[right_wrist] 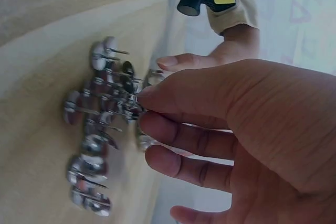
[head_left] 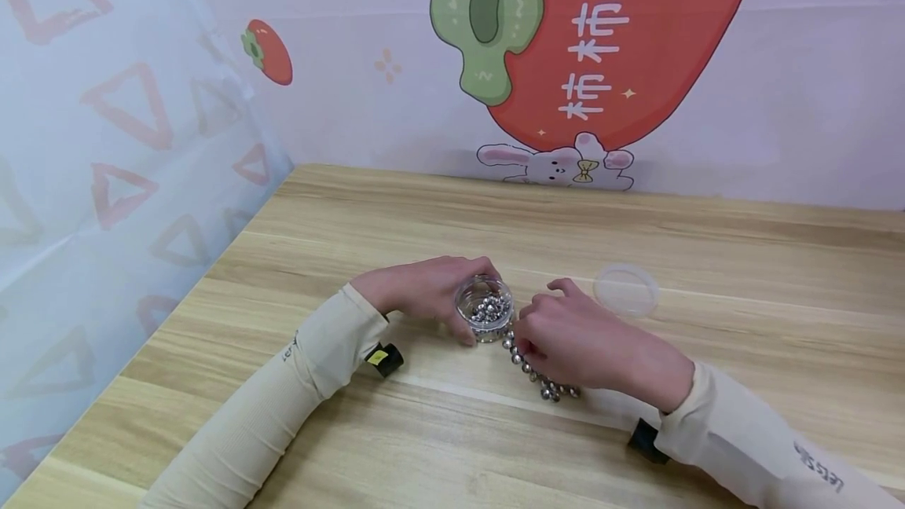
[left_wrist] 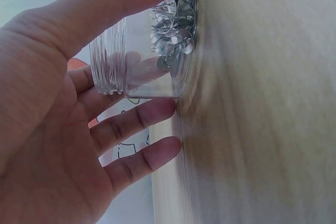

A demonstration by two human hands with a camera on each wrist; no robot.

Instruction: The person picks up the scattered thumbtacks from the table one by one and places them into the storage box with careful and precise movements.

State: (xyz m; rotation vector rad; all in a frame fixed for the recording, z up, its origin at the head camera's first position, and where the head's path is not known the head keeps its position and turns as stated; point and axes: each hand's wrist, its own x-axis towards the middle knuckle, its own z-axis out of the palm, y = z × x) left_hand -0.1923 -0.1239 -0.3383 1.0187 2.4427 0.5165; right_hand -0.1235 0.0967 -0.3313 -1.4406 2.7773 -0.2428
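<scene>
My left hand (head_left: 441, 289) holds a small clear plastic jar (left_wrist: 152, 80) upright on the table, thumb on one side and fingers on the other. The jar is open at the top, with silver thumbtacks (head_left: 492, 307) lying inside. Beside it, my right hand (head_left: 576, 336) reaches down to a row of loose thumbtacks (right_wrist: 94, 150) on the wood. In the right wrist view its thumb and forefinger pinch at a thumbtack (right_wrist: 134, 95) among the others; the fingertips partly hide it. The remaining fingers are bent, the little finger standing off.
A round, clear lid (head_left: 626, 290) lies flat on the table behind my right hand. The wooden tabletop (head_left: 396, 446) meets a wall covering printed with a persimmon (head_left: 636, 45) at the back. To the left hangs a pale sheet with triangles (head_left: 127, 108).
</scene>
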